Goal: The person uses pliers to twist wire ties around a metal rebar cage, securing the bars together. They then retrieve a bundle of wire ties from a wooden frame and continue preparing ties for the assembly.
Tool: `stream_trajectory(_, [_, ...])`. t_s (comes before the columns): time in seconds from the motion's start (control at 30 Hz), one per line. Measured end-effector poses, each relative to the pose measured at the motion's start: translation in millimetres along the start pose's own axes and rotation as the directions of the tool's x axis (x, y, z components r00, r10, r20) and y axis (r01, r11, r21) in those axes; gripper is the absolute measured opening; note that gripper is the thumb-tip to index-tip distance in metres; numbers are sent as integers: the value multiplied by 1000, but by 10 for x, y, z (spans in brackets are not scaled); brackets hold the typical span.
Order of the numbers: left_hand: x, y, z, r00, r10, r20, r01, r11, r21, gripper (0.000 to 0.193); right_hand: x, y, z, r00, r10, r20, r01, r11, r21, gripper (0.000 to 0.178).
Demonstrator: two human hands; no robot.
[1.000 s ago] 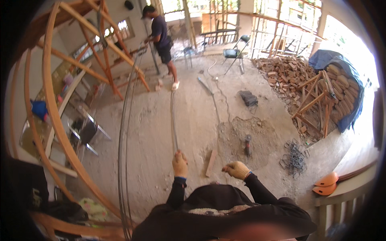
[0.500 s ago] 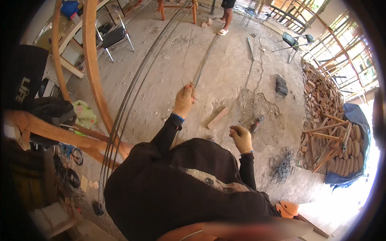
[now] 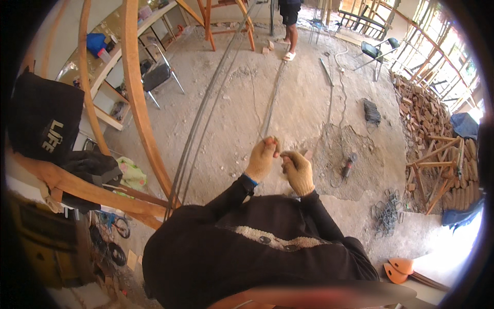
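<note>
My left hand (image 3: pixel 261 160), in a fingerless-tipped knit work glove, is closed in a pinch on a thin wire (image 3: pixel 255 105) that trails away across the concrete. Close beside it on the right, my right hand (image 3: pixel 298 174) wears the same kind of glove. Its fingers are curled together, and whatever they hold is too small to make out. A long grey metal bar (image 3: pixel 276 95) runs along the floor from beyond my hands toward another person's feet. An angle grinder (image 3: pixel 349 164) lies on broken concrete to the right.
Long steel rods (image 3: pixel 201 110) pass on my left beside a curved wooden beam (image 3: pixel 135 98). A dark wire coil (image 3: pixel 371 112) and tangled wire (image 3: pixel 387 212) lie right, before a brick pile (image 3: pixel 419 105). A person (image 3: pixel 291 31) stands ahead; folding chairs (image 3: pixel 157 77) flank the floor.
My right hand has come up and inward, next to my left hand. The left hand is now lower and farther right in the picture, still pinching. The whole view has shifted.
</note>
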State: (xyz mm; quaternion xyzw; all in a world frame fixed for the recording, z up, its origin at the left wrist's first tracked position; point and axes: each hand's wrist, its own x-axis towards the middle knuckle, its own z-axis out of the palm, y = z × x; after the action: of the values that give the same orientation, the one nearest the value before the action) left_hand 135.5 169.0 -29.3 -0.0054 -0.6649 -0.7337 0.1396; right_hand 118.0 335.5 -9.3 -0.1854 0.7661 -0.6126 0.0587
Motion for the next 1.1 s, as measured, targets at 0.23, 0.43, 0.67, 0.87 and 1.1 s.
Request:
stream_trajectory(0.23, [-127,524,-455,949,-175,-261,24,868,-496,40,50,52,144,976,-213,36,216,951,-222,21])
stream_trajectory(0.43, [-308,835,-969,877,-298,-377,-109,641,-760,49,26,63,441,946,-180,269,256,926,-278,20])
stream_trajectory(0.67, [-503,859,-1147,798,-255,-546,-252,681,-687,60,-126,97,725,851,-91,518,262,928,-266,21])
stream_trajectory(0.87, [-485,765,-1292,766,-148,-626,-282,797,-534,63,-140,-146,841,433,7,901,331,929,-166,30])
stream_trajectory(1.1, [-590,679,-1451,766,-181,-616,-191,852,-488,62,-82,-432,625,392,-259,883,68,965,253,24])
